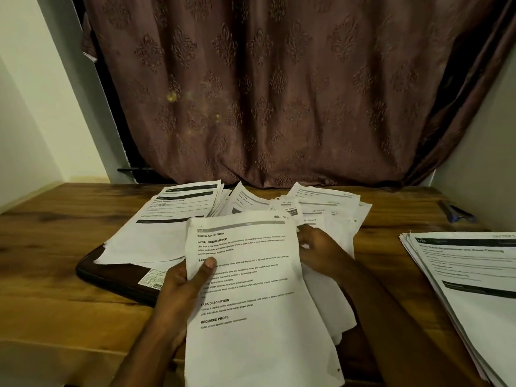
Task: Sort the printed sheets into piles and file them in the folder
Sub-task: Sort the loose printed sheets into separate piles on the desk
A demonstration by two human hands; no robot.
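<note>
While both hands hold sheets, a wooden bench (69, 303) fills the room's curtained corner.
Left hand (181, 286) pinches the top sheet (251, 289); right hand (318, 247) grips sheets behind; curtain (279, 93) hangs beyond.

I take the folder (111, 277) on the bench (55, 236) as my landmark. On its far part lies a pile of sheets (167, 222), overhanging its far edge. Right of the folder, a loose spread of sheets (321, 205) fans across the bench toward the curtain (279, 93) behind. Nearer me than that spread, just right of the folder, my left hand (184, 283) and right hand (315, 247) hold a sheaf (251, 289) above the bench. Well right of the folder lies another pile (474, 275), and behind that, a pen (456, 211).
</note>
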